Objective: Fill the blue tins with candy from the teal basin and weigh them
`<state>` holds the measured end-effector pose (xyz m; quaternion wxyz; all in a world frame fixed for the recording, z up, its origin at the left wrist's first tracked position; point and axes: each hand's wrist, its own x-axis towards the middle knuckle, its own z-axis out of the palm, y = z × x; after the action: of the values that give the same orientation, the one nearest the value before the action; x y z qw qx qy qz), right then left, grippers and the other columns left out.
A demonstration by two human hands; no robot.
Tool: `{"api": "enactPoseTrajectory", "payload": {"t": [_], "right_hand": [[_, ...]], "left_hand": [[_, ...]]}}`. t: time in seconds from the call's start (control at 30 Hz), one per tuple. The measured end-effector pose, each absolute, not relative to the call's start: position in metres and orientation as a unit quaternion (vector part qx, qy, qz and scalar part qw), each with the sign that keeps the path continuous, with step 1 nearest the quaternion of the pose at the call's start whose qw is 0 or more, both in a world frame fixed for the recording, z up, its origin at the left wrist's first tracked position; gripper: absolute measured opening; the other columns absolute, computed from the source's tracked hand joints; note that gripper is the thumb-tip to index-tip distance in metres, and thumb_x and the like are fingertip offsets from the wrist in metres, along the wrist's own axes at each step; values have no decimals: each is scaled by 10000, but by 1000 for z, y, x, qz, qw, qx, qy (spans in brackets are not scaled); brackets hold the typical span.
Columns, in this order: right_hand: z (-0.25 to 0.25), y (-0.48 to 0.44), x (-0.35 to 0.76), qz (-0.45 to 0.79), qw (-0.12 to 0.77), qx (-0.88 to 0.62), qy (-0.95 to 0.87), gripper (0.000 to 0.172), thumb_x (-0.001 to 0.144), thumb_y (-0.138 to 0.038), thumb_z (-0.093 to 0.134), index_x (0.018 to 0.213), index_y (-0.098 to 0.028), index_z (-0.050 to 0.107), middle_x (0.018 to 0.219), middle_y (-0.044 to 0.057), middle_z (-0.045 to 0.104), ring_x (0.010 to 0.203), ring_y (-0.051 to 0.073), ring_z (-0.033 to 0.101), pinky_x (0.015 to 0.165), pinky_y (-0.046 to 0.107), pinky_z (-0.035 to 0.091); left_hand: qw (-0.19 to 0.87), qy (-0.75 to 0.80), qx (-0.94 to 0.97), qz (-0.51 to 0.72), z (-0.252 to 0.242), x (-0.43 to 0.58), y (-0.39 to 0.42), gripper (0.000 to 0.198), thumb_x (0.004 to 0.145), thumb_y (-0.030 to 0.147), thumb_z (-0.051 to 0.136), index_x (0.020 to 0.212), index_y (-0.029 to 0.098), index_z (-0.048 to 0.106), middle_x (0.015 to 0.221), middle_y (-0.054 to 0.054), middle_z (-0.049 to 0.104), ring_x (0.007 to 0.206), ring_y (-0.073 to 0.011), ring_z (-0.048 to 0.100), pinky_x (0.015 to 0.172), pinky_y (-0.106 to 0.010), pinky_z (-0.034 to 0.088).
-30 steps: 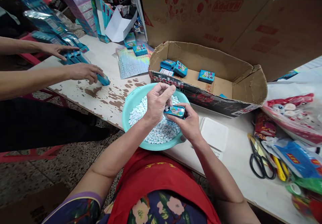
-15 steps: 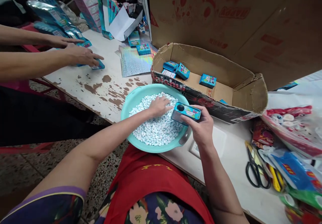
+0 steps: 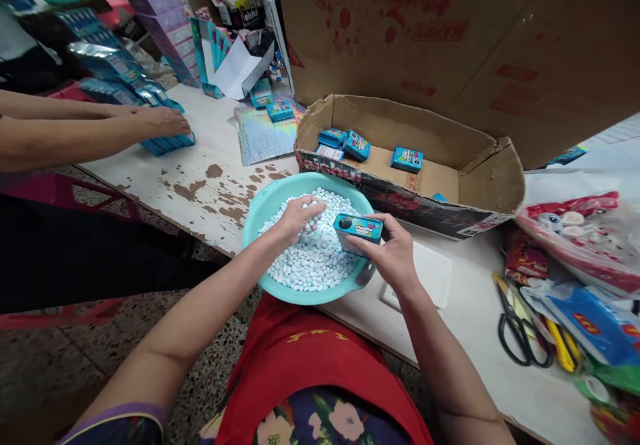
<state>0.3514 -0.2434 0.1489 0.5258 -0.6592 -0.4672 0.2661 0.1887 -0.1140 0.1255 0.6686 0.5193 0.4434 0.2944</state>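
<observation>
A turquoise basin full of small white candies stands at the table edge before me. Over the candies, my left hand has its fingers curled around several of them. My right hand grips a small blue candy box printed "CARAMELO MACIZO", above the basin's right side. That box has a dark round spot at one end of its printed face; whether this is a hole I cannot tell. Behind the basin, similar blue boxes lie in a low cut-down carton.
At left, another person's hands press on a row of blue packs. A white flat device lies under my right wrist. Scissors and a yellow cutter lie at right. A large carton wall rises behind.
My left hand has drawn back slightly left and up from the candies, its fingers now curled around some. The blue box stays in my right hand. The other person's hands gathered the packs together.
</observation>
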Motion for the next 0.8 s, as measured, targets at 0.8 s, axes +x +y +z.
{"api": "enactPoseTrajectory", "payload": {"t": [0.8], "right_hand": [[148, -215, 328, 253, 463, -657, -538, 397, 649, -459, 802, 941, -226, 668, 902, 22, 696, 832, 219, 636, 764, 331, 485]], "left_hand": [[688, 332, 385, 518, 175, 216, -126, 429, 692, 339, 766, 1008, 223, 500, 738, 38, 608, 550, -100, 615, 442, -174, 419]]}}
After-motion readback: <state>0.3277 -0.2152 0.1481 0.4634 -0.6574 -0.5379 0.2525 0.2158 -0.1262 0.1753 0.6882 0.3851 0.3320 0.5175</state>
